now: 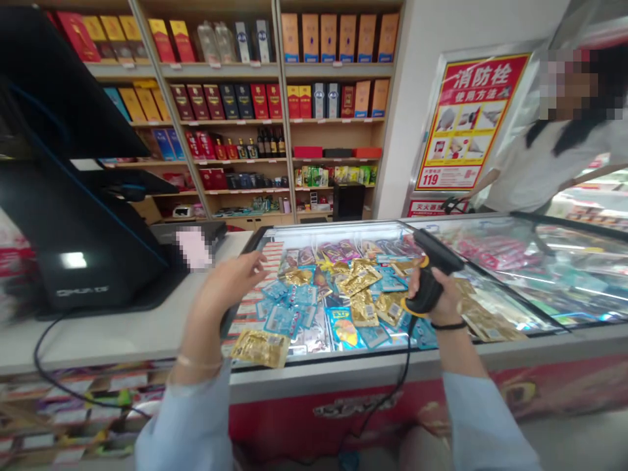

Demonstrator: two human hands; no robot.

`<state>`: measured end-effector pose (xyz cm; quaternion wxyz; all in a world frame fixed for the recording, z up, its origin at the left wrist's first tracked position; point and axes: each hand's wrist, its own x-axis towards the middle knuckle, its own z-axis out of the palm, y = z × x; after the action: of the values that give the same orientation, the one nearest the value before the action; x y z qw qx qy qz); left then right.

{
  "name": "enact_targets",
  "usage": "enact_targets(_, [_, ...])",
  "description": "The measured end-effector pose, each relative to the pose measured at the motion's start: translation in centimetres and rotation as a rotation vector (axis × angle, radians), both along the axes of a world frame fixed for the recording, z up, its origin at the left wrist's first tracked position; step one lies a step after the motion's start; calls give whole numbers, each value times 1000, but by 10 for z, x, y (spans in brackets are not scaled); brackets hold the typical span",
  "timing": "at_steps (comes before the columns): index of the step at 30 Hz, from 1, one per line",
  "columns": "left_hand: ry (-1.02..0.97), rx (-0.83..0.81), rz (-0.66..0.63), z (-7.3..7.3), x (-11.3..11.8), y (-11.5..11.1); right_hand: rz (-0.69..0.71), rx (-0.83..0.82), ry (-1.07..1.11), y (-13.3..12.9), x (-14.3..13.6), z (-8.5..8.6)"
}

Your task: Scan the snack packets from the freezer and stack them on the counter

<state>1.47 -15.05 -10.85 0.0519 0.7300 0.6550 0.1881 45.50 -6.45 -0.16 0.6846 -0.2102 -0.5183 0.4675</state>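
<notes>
My right hand [441, 297] is wrapped round the grip of a black-and-yellow barcode scanner [434, 261], whose cable hangs down in front of the freezer. My left hand [235, 278] hovers over the freezer's left edge with its fingers loosely apart and nothing in them. Beneath both hands, packets are spread over the glass top of the chest freezer [343, 383]. Several blue packets [289, 307] lie by my left hand, with a gold packet [262, 347] at the front left corner. More gold packets [360, 278] and a blue-and-yellow packet [343, 327] lie in the middle.
On the left, a black checkout terminal [98, 261] stands on a white counter [118, 340]. Shelves of boxed goods [230, 101] line the back wall. A person in a white top [534, 163] stands behind the freezer at the right, beside a red-and-yellow poster [473, 124].
</notes>
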Motion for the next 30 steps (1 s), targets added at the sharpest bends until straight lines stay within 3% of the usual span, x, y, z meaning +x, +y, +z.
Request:
enact_targets(1, [-12,8,52,53,11,44,35,-13,-12,4,-19,3])
enact_targets(2, [-20,10,99,93,19,78,57,-30,-34,9,-37,4])
enact_targets(3, [-20,-10,147,119,23,103,76,-42,-65,15,-54,4])
enact_targets(4, [-12,-49,198,133,23,119,100,-51,-108,22,-68,3])
enact_targets(5, [2,-96,243,135,20,127,123,-62,-144,29,-81,2])
enact_targets(10, [48,-253,280,87,-3,140,182,-154,-68,64,-123,-17])
enact_targets(12, [49,-259,274,74,-5,146,230,-203,-42,73,-134,-27])
enact_targets(18, [-99,-187,262,67,2,154,316,-295,-42,74,-151,-50])
enact_targets(25, [-532,60,174,53,24,158,375,-235,-88,63,-162,-53])
enact_targets(30, [-590,193,191,53,26,157,428,-156,-196,54,-163,-53])
